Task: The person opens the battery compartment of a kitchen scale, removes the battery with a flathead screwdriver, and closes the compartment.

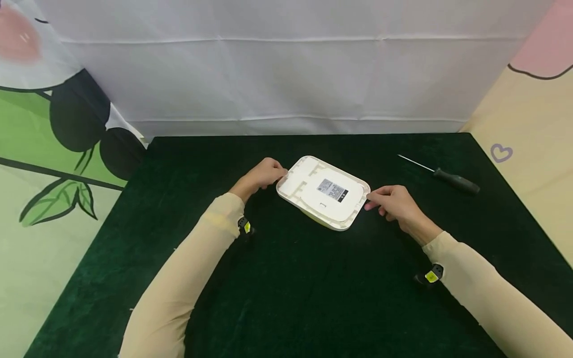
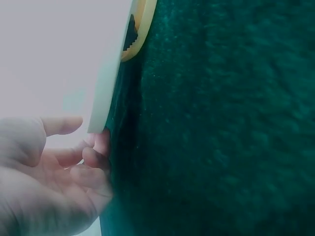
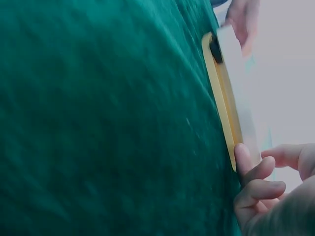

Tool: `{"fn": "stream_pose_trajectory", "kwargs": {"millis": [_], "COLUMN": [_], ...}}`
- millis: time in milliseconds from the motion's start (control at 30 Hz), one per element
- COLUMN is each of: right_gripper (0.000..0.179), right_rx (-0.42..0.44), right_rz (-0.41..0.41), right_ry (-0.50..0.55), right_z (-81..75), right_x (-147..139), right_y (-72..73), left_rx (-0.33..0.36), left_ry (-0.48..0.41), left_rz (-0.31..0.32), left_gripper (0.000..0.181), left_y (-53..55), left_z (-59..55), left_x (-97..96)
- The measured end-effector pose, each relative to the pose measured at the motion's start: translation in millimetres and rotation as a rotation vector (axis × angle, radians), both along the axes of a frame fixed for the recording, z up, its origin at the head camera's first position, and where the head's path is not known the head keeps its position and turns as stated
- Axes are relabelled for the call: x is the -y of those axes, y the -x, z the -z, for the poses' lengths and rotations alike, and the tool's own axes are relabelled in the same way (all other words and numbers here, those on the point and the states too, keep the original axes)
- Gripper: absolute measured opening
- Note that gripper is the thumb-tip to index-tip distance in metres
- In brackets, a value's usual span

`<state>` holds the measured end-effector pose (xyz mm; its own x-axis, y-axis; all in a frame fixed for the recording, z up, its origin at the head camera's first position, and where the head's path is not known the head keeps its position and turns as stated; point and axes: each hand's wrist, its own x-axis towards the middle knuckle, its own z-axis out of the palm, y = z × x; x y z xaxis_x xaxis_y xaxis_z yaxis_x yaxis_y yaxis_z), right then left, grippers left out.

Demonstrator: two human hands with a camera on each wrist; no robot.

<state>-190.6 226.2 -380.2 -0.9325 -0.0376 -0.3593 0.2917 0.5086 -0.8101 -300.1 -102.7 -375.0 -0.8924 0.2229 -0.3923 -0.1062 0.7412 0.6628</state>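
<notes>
One right grip (image 1: 397, 202) pinches one white panel (image 1: 313, 193), one left grip (image 1: 263, 174) seemingly too; one screwdriver (image 1: 447, 177) lies apart.

From my distant seat I am viewing a white, round-cornered, plastic-looking panel (image 1: 315, 199) near the middle of a dark green cloth, its long axis running from 10 to 4 o'clock. A grey-and-black printed label (image 1: 333, 190) is facing up, sitting toward 3 o'clock. Along the 7 o'clock side a curved yellow rim (image 3: 221, 103) is showing beneath, with a black toothed part (image 2: 131, 35) peeking through the gap. The left hand (image 1: 264, 174) is pinching the edge at 10 o'clock, the right hand (image 1: 396, 204) at 3.
</notes>
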Motion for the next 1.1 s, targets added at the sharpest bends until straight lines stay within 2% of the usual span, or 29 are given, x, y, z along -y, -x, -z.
{"fn": "stream_pose_trajectory", "kwargs": {"millis": [233, 467, 700, 867, 1100], "right_gripper": [0.042, 0.043, 0.041, 0.041, 0.038], "right_rx": [0.015, 0.032, 0.020, -0.002, -0.045], "right_rz": [0.040, 0.083, 0.092, 0.090, 0.083], "right_ry": [0.086, 0.134, 0.106, 0.066, 0.006], "right_z": [2.4, 5.3, 3.0, 1.2, 0.9], "right_x": [12.4, 14.5, 12.6, 11.7, 12.3], "right_y": [-10.5, -7.0, 3.6, 12.6, 25.8], "left_rx": [-0.005, -0.021, -0.001, 0.027, 0.022], "left_ry": [0.004, -0.013, -0.001, -0.008, 0.001], "left_rz": [-0.016, -0.033, -0.023, -0.024, -0.004], "left_gripper": [0.029, 0.025, 0.025, 0.024, 0.021], "left_y": [6.3, 6.2, -6.0, -13.8, -22.9], "left_z": [-1.2, 1.8, -2.2, -1.3, 0.5], "left_x": [-4.5, -4.3, 1.5, 6.6, 10.7]}}
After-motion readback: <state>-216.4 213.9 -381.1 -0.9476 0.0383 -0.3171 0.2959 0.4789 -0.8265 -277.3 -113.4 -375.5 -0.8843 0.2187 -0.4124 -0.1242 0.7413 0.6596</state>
